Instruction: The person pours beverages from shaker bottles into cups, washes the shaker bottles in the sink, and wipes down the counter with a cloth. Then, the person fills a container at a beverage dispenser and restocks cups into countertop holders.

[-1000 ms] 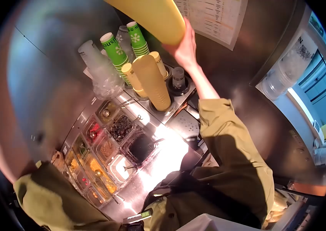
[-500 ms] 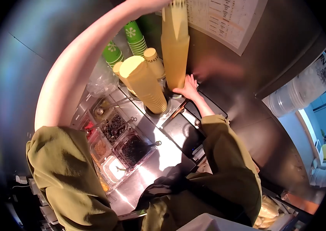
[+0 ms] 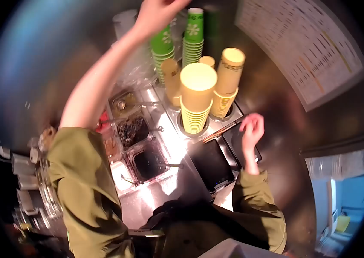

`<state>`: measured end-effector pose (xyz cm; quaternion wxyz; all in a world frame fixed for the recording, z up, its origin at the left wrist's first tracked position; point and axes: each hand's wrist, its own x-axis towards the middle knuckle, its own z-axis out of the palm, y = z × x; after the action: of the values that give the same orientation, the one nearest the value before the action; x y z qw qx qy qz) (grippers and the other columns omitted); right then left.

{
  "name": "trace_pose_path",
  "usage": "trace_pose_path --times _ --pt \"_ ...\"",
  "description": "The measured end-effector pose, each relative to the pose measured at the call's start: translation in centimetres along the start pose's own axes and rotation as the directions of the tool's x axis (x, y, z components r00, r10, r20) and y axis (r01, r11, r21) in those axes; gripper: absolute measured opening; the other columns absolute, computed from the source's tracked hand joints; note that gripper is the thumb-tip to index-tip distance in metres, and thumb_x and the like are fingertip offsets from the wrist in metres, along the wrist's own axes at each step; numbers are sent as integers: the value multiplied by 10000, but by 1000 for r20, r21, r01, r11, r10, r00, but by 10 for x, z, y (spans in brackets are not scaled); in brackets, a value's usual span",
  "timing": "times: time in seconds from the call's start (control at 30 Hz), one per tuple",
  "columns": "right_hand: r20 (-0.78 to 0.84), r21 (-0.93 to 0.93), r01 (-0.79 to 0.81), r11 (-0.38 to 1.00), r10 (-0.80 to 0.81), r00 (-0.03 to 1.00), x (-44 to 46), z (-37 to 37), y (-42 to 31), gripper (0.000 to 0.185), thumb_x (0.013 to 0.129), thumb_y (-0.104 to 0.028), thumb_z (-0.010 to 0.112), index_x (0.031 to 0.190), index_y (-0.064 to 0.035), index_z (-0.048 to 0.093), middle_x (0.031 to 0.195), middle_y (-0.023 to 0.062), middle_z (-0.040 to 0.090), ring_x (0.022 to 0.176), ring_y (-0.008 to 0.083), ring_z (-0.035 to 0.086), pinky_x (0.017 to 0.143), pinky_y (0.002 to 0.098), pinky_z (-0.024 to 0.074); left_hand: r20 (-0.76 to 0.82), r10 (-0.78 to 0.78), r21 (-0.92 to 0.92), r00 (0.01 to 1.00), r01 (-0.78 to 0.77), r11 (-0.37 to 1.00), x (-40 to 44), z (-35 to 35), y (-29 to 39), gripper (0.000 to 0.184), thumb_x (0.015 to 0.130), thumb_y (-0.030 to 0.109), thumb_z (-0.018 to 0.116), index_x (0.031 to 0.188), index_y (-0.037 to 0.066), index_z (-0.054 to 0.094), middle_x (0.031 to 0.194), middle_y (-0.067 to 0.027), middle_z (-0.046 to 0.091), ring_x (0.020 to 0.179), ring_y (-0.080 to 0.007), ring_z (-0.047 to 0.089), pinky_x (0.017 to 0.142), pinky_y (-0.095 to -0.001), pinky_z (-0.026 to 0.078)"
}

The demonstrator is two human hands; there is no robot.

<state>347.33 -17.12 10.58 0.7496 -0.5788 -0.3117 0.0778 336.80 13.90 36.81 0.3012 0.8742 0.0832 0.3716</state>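
My left hand [image 3: 159, 13] is raised at the top edge of the view, near the green paper cup stacks [image 3: 193, 36]. Its fingertips are cut off, so whatever they hold is hidden. My right hand [image 3: 253, 131] hovers over the dark flat device at the right, loosely curled and with nothing visible in it. To its left, a stack of yellow paper cups [image 3: 224, 102] stands upside down in a round counter holder. Another yellow cup stack [image 3: 198, 96] rises from the holder in front, and more yellow cups [image 3: 171, 79] stand behind.
Topping tubs [image 3: 148, 163] with spoons are set into the steel counter [image 3: 165, 191]. A black screen device [image 3: 212, 163] lies right of them. A printed chart [image 3: 304, 51] hangs on the wall. Clear plastic containers [image 3: 341, 165] are at the far right.
My right hand has come off the tall yellow cup stack's base. That stack no longer reaches the top of the view; a shorter one stands there. The camera view has turned.
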Motion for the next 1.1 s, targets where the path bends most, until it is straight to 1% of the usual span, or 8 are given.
trace_pose_path --times 0.07,0.13,0.2,0.27,0.6,0.83,0.9,1.1 --pt "227 37 -88 995 77 971 -55 19 -5 224 801 36 389 1006 5 475 745 58 544 586 103 526 527 207 439 -396 -127 -147 909 74 986 -83 18 -64 358 762 200 648 1022 -5 514 878 -80 585 776 -123 548 684 -258 463" --pt "498 -15 -191 981 173 850 -89 52 -17 248 789 52 393 1019 -2 469 747 58 551 568 103 527 522 211 440 -247 -485 -310 839 406 860 -157 54 -86 737 695 231 712 1250 -1 286 1165 -187 450 1078 -257 470 880 -343 414" --pt "539 46 -360 932 280 794 -109 85 -8 261 768 70 393 1007 5 475 765 77 564 570 122 543 527 220 442 -214 -497 -242 841 447 861 -200 102 -128 1119 564 277 785 1347 4 34 1343 -242 200 1225 -341 278 1017 -412 251" --pt "532 49 -478 877 382 756 -121 112 -2 273 769 68 396 1024 9 472 781 76 568 586 125 553 542 223 444 -330 -372 -15 867 390 921 -215 139 -152 1167 521 283 801 1342 -9 24 1330 -258 209 1219 -373 271 1016 -400 250" --pt "439 80 -588 805 501 746 -127 134 11 255 780 55 400 1009 11 503 815 90 570 608 140 556 565 242 458 -243 -629 -226 738 588 777 -173 122 -133 962 591 271 732 1314 30 145 1184 -248 427 1067 -371 465 880 -421 390" --pt "366 55 -588 807 532 764 -119 92 -13 248 778 57 397 997 -1 499 805 86 552 604 136 553 534 236 445 -613 31 -176 790 -175 969 -75 -2 -68 524 630 199 733 1017 -30 465 929 -99 550 837 -170 568 745 -313 478" --pt "298 70 -522 850 482 824 -114 85 -17 208 788 49 402 963 -3 502 796 81 552 595 142 548 558 239 439 -47 40 -583 998 -60 810 -45 -26 -3 851 604 262 766 1195 -35 231 1103 -172 458 1007 -245 507 856 -344 433" --pt "108 113 -281 953 269 957 -77 67 -45 173 825 -1 413 984 -6 480 804 77 558 597 124 535 589 227 440 1 9 -255 1000 -9 967 -14 104 29 1069 585 329 775 1249 -22 13 1210 -253 386 1091 -299 458 929 -349 378"
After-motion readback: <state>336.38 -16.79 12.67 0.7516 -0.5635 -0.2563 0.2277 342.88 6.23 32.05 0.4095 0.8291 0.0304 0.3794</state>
